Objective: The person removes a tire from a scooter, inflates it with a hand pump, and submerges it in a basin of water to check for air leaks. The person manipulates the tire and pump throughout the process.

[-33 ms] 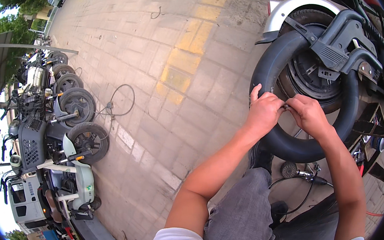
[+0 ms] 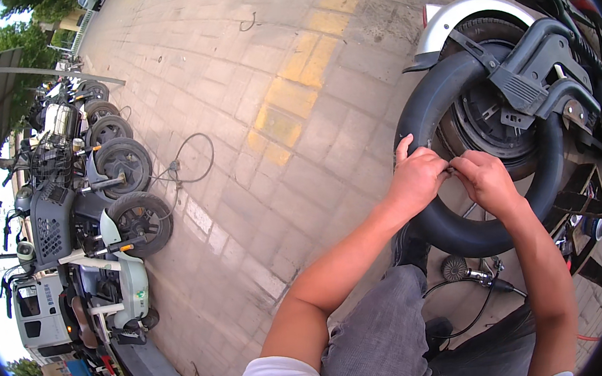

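Note:
At the lower part of a black inner tube [image 2: 470,239], my left hand [image 2: 420,178] and my right hand [image 2: 486,182] meet with pinched fingertips on something small that I cannot make out. One finger of my left hand sticks up along the tube. The tube hangs loose around the rear wheel [image 2: 517,141] of a dark two-wheeler [image 2: 547,67] with a silver mudguard [image 2: 459,14]. Below the tube lie a round metal fitting [image 2: 453,268] and a black hose. My jeans-clad leg [image 2: 373,336] is beneath my left arm.
Scooters [image 2: 127,163] stand in a long row on the left, with a light-coloured vehicle [image 2: 36,307] behind. A looped cable [image 2: 203,173] lies on the paving [image 2: 303,210]. A dark tool rack [image 2: 588,229] stands at lower right, beside the tube.

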### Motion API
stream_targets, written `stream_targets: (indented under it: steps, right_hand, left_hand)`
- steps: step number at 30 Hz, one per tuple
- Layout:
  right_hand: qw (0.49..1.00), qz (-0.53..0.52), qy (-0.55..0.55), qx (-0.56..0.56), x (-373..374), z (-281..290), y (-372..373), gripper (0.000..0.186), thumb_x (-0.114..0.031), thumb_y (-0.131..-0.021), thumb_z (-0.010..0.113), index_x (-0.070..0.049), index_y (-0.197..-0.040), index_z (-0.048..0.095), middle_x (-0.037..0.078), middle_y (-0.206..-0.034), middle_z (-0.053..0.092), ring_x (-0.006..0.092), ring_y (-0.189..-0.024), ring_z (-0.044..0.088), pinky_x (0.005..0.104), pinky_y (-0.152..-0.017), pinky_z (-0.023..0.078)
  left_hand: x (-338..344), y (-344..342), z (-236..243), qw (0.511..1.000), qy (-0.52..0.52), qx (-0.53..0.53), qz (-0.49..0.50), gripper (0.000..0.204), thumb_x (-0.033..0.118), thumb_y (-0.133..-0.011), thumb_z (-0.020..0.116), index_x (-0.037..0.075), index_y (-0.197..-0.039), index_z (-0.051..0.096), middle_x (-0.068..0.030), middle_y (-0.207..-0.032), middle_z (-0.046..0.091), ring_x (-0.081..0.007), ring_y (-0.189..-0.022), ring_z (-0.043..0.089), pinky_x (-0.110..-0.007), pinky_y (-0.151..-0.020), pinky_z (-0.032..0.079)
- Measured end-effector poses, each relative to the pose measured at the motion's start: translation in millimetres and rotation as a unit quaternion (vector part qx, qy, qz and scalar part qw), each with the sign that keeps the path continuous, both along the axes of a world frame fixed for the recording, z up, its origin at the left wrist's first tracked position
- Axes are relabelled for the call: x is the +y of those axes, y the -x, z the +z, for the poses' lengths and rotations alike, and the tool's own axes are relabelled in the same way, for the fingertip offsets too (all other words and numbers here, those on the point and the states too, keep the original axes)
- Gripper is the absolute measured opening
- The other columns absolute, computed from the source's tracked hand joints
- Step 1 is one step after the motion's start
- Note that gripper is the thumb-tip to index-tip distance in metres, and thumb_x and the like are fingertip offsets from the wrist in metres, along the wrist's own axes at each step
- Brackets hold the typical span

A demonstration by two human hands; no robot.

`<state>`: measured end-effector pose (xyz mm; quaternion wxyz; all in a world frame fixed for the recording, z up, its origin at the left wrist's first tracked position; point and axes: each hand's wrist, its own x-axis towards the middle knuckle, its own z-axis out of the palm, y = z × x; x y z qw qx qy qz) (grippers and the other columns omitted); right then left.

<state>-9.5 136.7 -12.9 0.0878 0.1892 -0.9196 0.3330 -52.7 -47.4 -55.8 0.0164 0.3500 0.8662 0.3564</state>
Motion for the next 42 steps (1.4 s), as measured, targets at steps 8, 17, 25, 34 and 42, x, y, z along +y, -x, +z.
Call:
stream_targets:
  steps: [8, 17, 25, 34, 42]
  right_hand:
    - [0.993, -0.061, 0.016, -0.104, -7.7, 24.7, 0.7, 0.017, -0.015, -0.084, 0.07, 0.001, -0.089, 0.068, 0.016, -0.076, 0.063, 0.0359, -0.07, 0.062, 0.0425, -0.064, 0.05]
    - [0.924, -0.188, 0.101, -0.316, -16.5, 19.3, 5.5, 0.028, -0.021, -0.083, 0.074, 0.005, -0.075, 0.068, 0.021, -0.056, 0.058, 0.0304, -0.048, 0.055, 0.0391, -0.053, 0.045]
    - [0.993, 0.059, -0.075, -0.069, 2.2, 12.2, 16.9, 0.019, -0.016, -0.078, 0.072, -0.002, -0.074, 0.059, 0.011, -0.07, 0.058, 0.0297, -0.068, 0.061, 0.041, -0.063, 0.047]
    - [0.987, -0.009, -0.117, -0.113, 11.7, 14.7, 5.1, 0.034, -0.034, -0.079, 0.074, -0.003, -0.072, 0.064, 0.012, -0.071, 0.06, 0.0323, -0.068, 0.062, 0.043, -0.064, 0.049]
    - [0.998, 0.007, -0.037, -0.054, -7.4, 1.1, 4.2, 0.016, -0.018, -0.078, 0.072, -0.004, -0.077, 0.064, 0.012, -0.07, 0.059, 0.0322, -0.067, 0.062, 0.043, -0.062, 0.05]
  left_hand:
    - [-4.7, 0.0, 5.0, 0.998, -0.024, -0.058, -0.011, 0.011, 0.015, -0.083, 0.07, 0.008, -0.091, 0.069, -0.0038, -0.09, 0.068, -0.0184, -0.104, 0.061, -0.053, -0.115, 0.018]
    - [-2.9, -1.2, -7.4, 0.998, -0.044, -0.038, 0.0, 0.008, 0.012, -0.08, 0.071, 0.009, -0.087, 0.069, -0.0026, -0.084, 0.067, -0.0176, -0.101, 0.063, -0.053, -0.115, 0.019]
    - [-0.8, 0.2, -8.4, 0.998, -0.046, -0.032, 0.003, 0.011, 0.011, -0.078, 0.074, 0.01, -0.088, 0.068, -0.0011, -0.086, 0.067, -0.0169, -0.1, 0.062, -0.053, -0.113, 0.02]
    - [-1.2, -3.0, -7.3, 0.999, -0.032, -0.041, -0.013, 0.01, 0.013, -0.08, 0.072, 0.01, -0.089, 0.069, -0.0024, -0.09, 0.067, -0.0185, -0.108, 0.06, -0.054, -0.113, 0.018]
    - [-2.4, -1.2, -1.4, 0.997, -0.006, -0.073, 0.008, 0.014, 0.011, -0.076, 0.074, 0.01, -0.088, 0.067, -0.0042, -0.092, 0.068, -0.0202, -0.108, 0.061, -0.054, -0.113, 0.018]
